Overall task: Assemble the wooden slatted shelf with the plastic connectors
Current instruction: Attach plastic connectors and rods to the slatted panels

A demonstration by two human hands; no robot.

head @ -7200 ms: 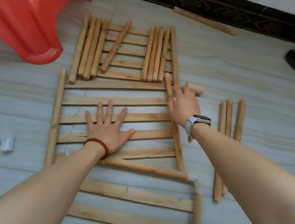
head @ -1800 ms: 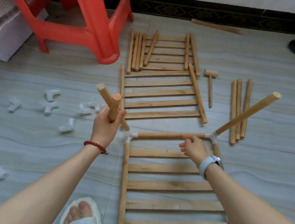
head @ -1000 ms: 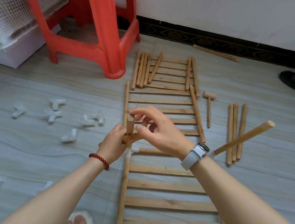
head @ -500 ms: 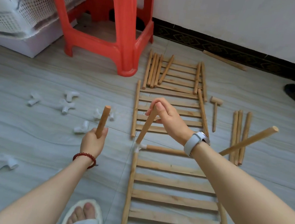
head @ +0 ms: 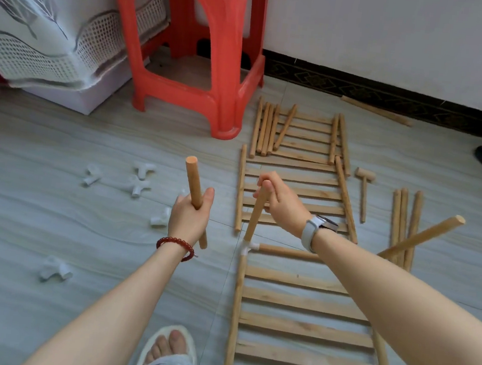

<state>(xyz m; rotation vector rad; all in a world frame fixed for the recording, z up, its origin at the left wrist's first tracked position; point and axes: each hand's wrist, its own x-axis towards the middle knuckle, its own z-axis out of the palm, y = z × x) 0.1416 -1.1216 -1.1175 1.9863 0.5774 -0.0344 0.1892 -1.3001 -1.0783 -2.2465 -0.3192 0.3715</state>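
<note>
Our right hand [head: 281, 200] now grips a dowel [head: 255, 217] seated in the corner connector [head: 247, 246]; our left hand [head: 189, 215] holds the spare dowel [head: 194, 183] it just passed from, next post ready.

Bare forearms — red bead bracelet [head: 176, 247] left wrist, white-strapped watch [head: 318, 228] right.

Single head-worn view, facing forward and down, near the floor [head: 49, 220]

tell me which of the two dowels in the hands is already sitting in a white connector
The dowel gripped by the right hand: its lower end meets the white corner connector of the near slatted panel. The left hand holds its dowel free in the air.
</note>
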